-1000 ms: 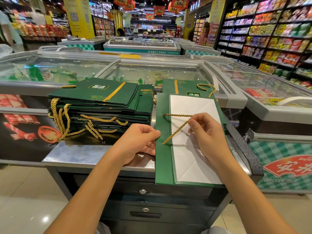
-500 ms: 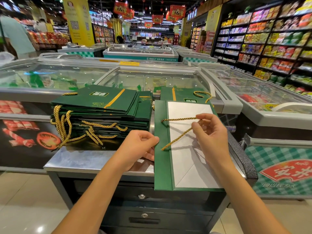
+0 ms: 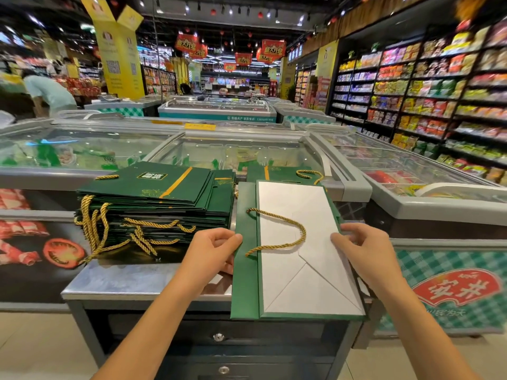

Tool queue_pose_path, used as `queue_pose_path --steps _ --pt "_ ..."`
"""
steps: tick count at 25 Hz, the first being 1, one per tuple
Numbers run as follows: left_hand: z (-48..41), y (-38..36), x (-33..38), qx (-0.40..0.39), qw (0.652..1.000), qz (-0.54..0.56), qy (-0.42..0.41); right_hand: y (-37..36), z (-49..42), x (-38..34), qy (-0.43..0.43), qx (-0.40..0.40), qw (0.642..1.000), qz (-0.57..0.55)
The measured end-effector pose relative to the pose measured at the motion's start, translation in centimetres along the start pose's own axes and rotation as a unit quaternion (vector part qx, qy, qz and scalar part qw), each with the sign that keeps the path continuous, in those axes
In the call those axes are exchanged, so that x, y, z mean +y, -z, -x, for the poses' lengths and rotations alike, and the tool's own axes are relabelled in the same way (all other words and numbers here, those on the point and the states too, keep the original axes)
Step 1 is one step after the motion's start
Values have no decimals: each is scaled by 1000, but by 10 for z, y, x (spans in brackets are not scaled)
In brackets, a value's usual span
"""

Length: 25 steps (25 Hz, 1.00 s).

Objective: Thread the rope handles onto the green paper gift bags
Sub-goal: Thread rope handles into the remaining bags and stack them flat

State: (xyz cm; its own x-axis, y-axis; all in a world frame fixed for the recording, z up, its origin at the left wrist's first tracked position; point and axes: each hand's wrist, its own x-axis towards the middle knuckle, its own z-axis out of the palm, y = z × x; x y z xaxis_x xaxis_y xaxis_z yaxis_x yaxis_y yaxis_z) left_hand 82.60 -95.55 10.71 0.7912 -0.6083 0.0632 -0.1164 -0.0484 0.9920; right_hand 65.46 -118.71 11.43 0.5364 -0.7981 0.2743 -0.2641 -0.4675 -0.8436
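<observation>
Green gift bags [image 3: 153,187]: matt paper, white paper inner face [image 3: 299,242]; rope handle [image 3: 285,229]: twisted gold cord, slight sheen; table [image 3: 142,281]: brushed metal top, dull reflections; freezer lids [image 3: 233,152]: glossy glass.

We're in a supermarket aisle, right up against a grey metal counter [image 3: 137,279] with keyed drawers [image 3: 274,335]. Glass-topped chest freezers [image 3: 233,149] stretch out ahead of us, and packed snack shelves [image 3: 425,91] line the right side. There's a yellow pillar [image 3: 118,50] back left, red banners [image 3: 273,49] hanging from the dark ceiling [image 3: 247,21], and glossy beige floor tile [image 3: 33,346].
</observation>
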Motion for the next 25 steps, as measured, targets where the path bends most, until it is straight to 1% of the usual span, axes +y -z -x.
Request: queue_pose_path --steps 2,3,5,8,11,14,16,20,22,23,25 --pt "3 -1 1 30 999 20 -16 5 1 -9 -38 6 991 -125" --pt "4 -2 2 46 998 22 -24 7 3 -14 -46 7 986 -160" --pt "6 -3 8 69 996 33 -40 11 4 -23 -40 21 979 -198" --pt "4 -1 24 97 992 19 -73 17 2 -38 -17 45 965 -257" --pt "-1 3 49 92 989 51 -103 26 -5 -58 18 65 947 -314" --pt "-7 5 70 86 984 91 -128 35 -12 -75 47 54 928 -365" --pt "-10 6 80 76 981 110 -140 40 -13 -82 48 32 914 -401" --pt "-13 8 84 40 981 109 -157 44 -10 -94 26 5 891 -453" --pt "-13 6 84 26 979 136 -152 44 -9 -95 6 -15 882 -471" --pt "-14 6 85 24 978 150 -142 44 -9 -93 -4 -25 885 -466" --pt "-18 7 83 24 977 175 -121 43 -10 -86 -12 -46 907 -419"
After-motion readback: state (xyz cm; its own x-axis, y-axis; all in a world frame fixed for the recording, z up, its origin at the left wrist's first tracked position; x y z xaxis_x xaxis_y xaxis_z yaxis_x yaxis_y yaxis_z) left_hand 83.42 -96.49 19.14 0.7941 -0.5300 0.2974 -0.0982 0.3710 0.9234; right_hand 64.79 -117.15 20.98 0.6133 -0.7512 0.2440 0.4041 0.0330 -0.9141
